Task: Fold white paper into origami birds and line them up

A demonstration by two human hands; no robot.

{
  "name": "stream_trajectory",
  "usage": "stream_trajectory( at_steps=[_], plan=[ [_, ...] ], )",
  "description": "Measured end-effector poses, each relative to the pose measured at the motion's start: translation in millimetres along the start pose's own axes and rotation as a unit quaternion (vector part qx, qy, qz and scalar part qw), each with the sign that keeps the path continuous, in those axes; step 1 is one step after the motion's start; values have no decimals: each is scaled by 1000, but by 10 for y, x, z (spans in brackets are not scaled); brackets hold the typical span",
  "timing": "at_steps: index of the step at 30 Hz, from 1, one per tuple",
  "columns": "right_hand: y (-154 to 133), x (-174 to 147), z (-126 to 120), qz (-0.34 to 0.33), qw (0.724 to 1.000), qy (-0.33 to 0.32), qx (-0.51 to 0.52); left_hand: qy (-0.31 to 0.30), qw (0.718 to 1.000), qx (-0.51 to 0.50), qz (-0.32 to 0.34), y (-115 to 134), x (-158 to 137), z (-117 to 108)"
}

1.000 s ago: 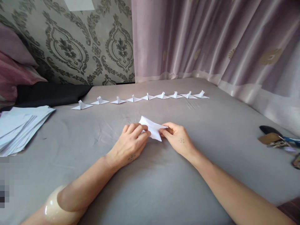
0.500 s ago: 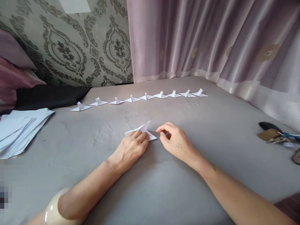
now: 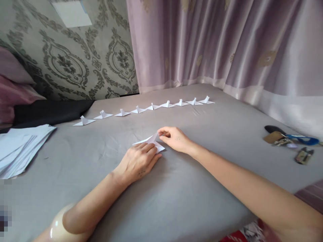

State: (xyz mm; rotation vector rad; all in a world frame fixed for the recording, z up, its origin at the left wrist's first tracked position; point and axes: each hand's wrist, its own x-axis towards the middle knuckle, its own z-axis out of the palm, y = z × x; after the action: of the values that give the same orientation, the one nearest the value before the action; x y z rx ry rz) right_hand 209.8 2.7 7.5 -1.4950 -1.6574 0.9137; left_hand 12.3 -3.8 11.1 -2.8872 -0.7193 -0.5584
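A white folded paper figure [image 3: 150,138] lies on the grey sheet in front of me, with pointed flaps to the left and right and one point sticking up. My left hand [image 3: 141,156] presses over its near side, fingers curled on the paper and hiding part of it. At the raised tip, my right hand [image 3: 174,137] has its thumb and fingers drawn together in a pinch on the paper point. Farther back, several similar folded paper figures [image 3: 152,107] stand in a row across the sheet.
A stack of white paper sheets [image 3: 22,148] lies at the left, beside a black cloth [image 3: 52,112]. At the right are keys [image 3: 280,142], a brown tag [image 3: 274,137] and a small metal clipper-like item [image 3: 304,156]. A mauve curtain [image 3: 186,43] hangs behind.
My right hand has moved left onto the raised tip of the paper figure. My left hand stays on the paper, its thumb now showing at the near side. The view has shifted slightly.
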Motion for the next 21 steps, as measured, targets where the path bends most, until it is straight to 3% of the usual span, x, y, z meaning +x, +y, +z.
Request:
stream_trajectory(
  at_steps=[4, 10, 12, 15, 21],
  plan=[
    [-66, 98, 83, -30, 998, -10, 47, 26, 994, -78, -76, -1, 24, -34],
    [-310, -42, 32, -64, 991, 4, 119, 177, 945, -144, -236, -10, 176, -385],
    [-439, -155, -47, -61, 992, 14, 110, 154, 921, -224, -277, 22, 215, -548],
    [-589, -316, -153, -50, 991, 30, 123, 101, 864, -366, -332, 86, 232, -717],
    [-680, -474, -229, -44, 990, 22, 134, 95, 803, -478, -342, 162, 232, -780]
  ],
)
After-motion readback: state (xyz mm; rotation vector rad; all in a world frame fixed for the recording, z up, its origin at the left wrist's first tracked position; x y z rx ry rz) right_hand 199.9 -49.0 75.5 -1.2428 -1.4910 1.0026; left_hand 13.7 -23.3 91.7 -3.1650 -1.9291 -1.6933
